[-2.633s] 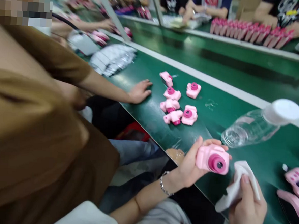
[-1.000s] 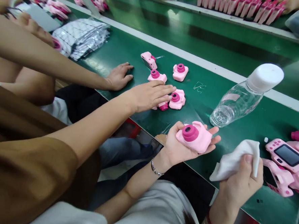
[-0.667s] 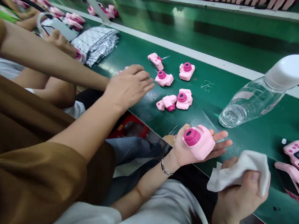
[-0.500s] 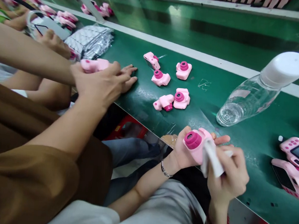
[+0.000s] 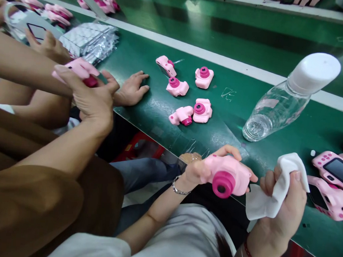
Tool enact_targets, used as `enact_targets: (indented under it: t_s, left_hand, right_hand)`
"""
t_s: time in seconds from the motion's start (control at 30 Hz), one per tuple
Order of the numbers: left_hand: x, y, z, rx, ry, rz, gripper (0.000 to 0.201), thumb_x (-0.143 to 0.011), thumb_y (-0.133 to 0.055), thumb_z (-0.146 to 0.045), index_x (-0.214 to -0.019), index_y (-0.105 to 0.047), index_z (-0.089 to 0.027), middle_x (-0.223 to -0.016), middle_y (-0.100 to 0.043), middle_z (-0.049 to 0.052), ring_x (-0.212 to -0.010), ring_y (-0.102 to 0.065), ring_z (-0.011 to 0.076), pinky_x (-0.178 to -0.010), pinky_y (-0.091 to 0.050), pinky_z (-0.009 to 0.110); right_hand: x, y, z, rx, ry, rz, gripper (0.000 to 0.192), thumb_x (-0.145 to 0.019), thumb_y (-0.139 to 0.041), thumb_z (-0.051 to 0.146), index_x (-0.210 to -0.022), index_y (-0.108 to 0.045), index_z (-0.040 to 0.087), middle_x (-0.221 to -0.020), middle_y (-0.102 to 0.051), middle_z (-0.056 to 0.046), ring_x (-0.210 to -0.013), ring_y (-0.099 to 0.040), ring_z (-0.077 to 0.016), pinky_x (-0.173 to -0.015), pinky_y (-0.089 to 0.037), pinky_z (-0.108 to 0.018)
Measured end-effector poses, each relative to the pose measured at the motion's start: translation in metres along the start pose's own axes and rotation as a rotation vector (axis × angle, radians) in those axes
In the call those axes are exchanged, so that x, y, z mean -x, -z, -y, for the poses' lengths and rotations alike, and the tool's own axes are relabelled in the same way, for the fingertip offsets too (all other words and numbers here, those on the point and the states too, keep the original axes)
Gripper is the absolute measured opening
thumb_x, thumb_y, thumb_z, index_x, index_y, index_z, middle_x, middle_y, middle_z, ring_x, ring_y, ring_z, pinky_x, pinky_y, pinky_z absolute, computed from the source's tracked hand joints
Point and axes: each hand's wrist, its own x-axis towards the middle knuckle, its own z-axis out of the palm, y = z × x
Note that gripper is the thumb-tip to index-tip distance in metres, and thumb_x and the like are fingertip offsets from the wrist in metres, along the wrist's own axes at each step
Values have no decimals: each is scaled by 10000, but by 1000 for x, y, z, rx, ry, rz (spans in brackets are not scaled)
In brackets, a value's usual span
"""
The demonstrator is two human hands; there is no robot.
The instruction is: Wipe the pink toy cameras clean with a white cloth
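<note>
Left hand (image 5: 198,171) curls behind a camera (image 5: 234,172); upright right hand (image 5: 289,208) pinches cloth (image 5: 279,192).

There's the bare left hand (image 5: 197,171), out front on a slanting left forearm (image 5: 150,219), fingers (image 5: 230,149) spread in a hold; the bare right hand (image 5: 289,203) stands above the right wrist (image 5: 265,239), thumb (image 5: 297,187) bent in a pinch (forearm mostly out of view).

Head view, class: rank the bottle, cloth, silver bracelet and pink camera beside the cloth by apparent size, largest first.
1. Bottle
2. Cloth and pink camera: too alike to rank
3. Silver bracelet
</note>
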Motion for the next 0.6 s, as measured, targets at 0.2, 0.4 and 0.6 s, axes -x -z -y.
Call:
enact_targets:
  t_s: [0.2, 0.4, 0.6]
  left_hand:
    - [-1, 4, 3, -776, -401, 472, 1108, -559, -651, -137, -1596, -308, -323, -1447, -615, 100, -1240, -622, 315, -991, -520, 441]
    - [-6, -2, 0, -989, -506, 507, 1192, -563, -606, -128, -1651, -169, -341, -1463, -588, 64, -1315, -568, 313, -1154, -392, 495]
    - [-5, -3, -7, -1089, -500, 482, 1177, -580, -584, -133, -1658, -147, -315, -1497, -549, 74, -1358, -524, 317, -1148, -397, 475]
  right_hand:
    - [7, 2, 5, 23, 17, -45, 436, -865, -695, 467, -624, -421, 229, -529, -331, 82, -427, -251, -79, -380, -211, -244]
    - [8, 5, 4, 43, 37, -7, 446, -883, -679, 484, -621, -426, 228, -538, -329, 78, -429, -240, -80, -379, -204, -245]
    - [7, 2, 2, 48, 49, -8, 435, -903, -647, 449, -626, -395, 227, -544, -303, 84, -435, -230, -73, -387, -190, -243]
